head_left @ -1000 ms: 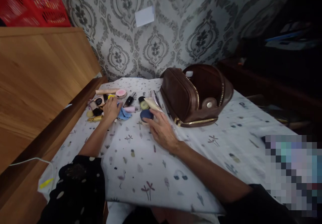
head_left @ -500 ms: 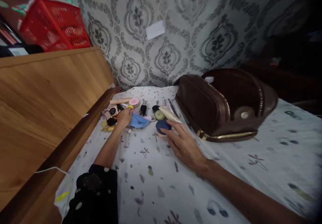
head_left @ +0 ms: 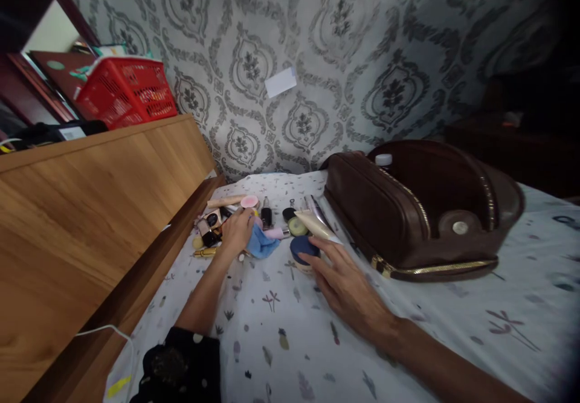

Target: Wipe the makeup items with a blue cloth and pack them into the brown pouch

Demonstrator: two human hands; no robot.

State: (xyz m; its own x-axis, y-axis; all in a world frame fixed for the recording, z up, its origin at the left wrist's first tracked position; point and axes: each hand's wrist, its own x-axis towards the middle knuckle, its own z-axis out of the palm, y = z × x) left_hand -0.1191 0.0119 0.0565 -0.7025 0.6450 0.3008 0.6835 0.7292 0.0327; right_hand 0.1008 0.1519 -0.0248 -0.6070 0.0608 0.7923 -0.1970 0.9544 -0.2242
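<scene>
My left hand (head_left: 238,232) is over the cosmetics pile with its fingers curled down onto a crumpled blue cloth (head_left: 263,244); its fingertips are partly hidden. Beside it are a pink round compact (head_left: 249,202), a black bottle (head_left: 266,216), a gold tube (head_left: 206,252) and a pink tube (head_left: 275,233). My right hand (head_left: 347,279) has its fingers apart, the tips resting on a round jar with a dark blue lid (head_left: 303,248). Just beyond that jar lie a cream-coloured tube (head_left: 315,225) and a greenish round pot (head_left: 298,226).
A brown leather bag (head_left: 362,203) stands unzipped at the right, a white cap (head_left: 383,160) showing inside. A wooden panel (head_left: 104,191) borders the left side, with a red basket (head_left: 131,92) above it. The patterned sheet (head_left: 267,330) lies under everything; patterned wallpaper rises behind.
The view has tilted upward, so everything sits lower in it. My left hand has shifted slightly right over the blue cloth, which looks more bunched. My right hand stays at the jar.
</scene>
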